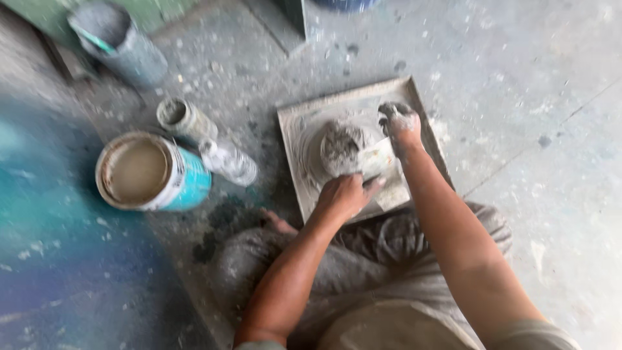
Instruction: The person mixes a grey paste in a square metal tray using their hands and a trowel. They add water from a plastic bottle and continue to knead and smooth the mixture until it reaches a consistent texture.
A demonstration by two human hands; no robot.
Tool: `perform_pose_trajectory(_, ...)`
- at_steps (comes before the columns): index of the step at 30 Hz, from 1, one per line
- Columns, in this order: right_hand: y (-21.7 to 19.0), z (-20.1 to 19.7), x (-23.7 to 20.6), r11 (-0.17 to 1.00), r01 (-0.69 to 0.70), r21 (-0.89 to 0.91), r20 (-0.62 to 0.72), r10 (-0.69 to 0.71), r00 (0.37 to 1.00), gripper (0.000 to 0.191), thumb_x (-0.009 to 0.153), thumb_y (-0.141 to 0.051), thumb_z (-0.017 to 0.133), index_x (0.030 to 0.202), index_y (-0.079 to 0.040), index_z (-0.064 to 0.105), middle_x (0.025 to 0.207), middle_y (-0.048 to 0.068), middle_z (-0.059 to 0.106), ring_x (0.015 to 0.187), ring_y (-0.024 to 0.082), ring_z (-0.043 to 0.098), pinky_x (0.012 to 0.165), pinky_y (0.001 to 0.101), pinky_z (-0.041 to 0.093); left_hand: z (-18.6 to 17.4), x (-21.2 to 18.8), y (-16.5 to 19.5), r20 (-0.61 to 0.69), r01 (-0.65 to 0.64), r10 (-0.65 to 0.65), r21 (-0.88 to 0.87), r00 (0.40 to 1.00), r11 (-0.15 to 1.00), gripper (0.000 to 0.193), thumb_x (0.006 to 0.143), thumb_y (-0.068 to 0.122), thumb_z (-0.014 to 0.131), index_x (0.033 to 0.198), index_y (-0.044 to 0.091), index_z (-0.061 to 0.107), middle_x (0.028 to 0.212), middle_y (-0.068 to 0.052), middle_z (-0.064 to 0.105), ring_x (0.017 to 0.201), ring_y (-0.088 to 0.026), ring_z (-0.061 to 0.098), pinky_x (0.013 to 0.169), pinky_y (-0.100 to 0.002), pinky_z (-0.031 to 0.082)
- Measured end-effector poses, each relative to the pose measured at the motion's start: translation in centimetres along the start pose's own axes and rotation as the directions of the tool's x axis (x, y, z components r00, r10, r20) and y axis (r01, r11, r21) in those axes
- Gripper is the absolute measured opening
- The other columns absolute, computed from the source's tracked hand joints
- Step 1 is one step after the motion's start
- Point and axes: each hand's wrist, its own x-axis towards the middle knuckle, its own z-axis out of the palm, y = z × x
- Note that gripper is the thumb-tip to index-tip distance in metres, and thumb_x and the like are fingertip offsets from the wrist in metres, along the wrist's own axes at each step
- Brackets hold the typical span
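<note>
Mortar (342, 148) is lying heaped at the middle of the square board (295, 123), looking wet, heavy and soft. Left hand (345, 194) is gripping a scraper (378, 159) against the heap; right hand (400, 123), fingers loosely spread and coated, is resting beyond it. Best worked by blade.

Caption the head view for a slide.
Left hand scrapes grey paste with a flat blade on a tile.

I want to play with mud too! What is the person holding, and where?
The left hand grips a flat scraper by its near end, against the grey lump. The right hand just rests on the tray.
</note>
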Motion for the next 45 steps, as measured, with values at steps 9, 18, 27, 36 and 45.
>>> perform_pose_trajectory(9,2.1,1.4,-1.6,0.985,-0.006,0.172,0.083,-0.008,0.996,0.027,0.086,-0.001,0.069,0.112,-0.002,0.075,0.09,0.004,0.074,0.064,0.011,0.059,0.054,0.027,0.045,0.4,1.2,-2.3,-0.046,-0.012,0.017,0.111,0.999,0.994,0.055,0.092,0.057,0.066,0.09,0.002,0.076,0.081,-0.023,0.074,0.079,-0.038,0.074,0.071,-0.049,0.057)
perform_pose_trajectory(18,0.5,1.8,-3.5,0.968,-0.2,0.149,0.05,0.194,0.98,0.02,0.088,-0.007,0.07,0.106,0.0,0.073,0.093,0.007,0.075,0.071,0.016,0.068,0.057,0.0316,0.054,-0.2,1.7,-2.3,-0.034,-0.005,0.009,0.105,0.999,0.994,0.058,0.091,0.057,0.068,0.089,0.0,0.076,0.08,-0.022,0.073,0.077,-0.036,0.074,0.068,-0.047,0.057)
perform_pose_trajectory(27,2.8,1.0,-3.3,0.853,-0.255,0.455,0.118,0.226,0.967,0.039,0.093,-0.024,0.052,0.116,0.003,0.068,0.111,0.017,0.078,0.092,0.028,0.077,0.082,0.0386,0.064,-0.9,1.6,-2.3,-0.091,-0.026,0.033,0.071,0.995,0.997,0.048,0.083,0.052,0.077,0.09,0.005,0.077,0.08,-0.018,0.075,0.075,-0.034,0.074,0.07,-0.046,0.058)
perform_pose_trajectory(36,3.0,0.9,-3.7,0.863,-0.245,0.441,0.145,0.201,0.969,0.029,0.093,-0.016,0.068,0.115,0.003,0.069,0.106,0.018,0.075,0.088,0.03,0.073,0.077,0.0416,0.061,-0.2,2.2,-3.2,-0.103,-0.086,0.092,0.064,0.99,0.994,0.04,0.089,0.046,0.073,0.095,0.006,0.075,0.082,-0.014,0.076,0.07,-0.028,0.075,0.072,-0.044,0.058)
perform_pose_trajectory(45,3.4,0.9,-3.6,0.833,-0.199,0.517,0.11,0.166,0.98,0.025,0.093,-0.012,0.069,0.111,0.005,0.067,0.104,0.02,0.073,0.088,0.034,0.071,0.079,0.0475,0.061,1.3,2.4,-3.2,-0.23,-0.118,0.187,0.284,0.955,0.952,0.043,0.089,0.048,0.07,0.1,0.006,0.074,0.089,-0.012,0.075,0.087,-0.029,0.073,0.095,-0.055,0.047)
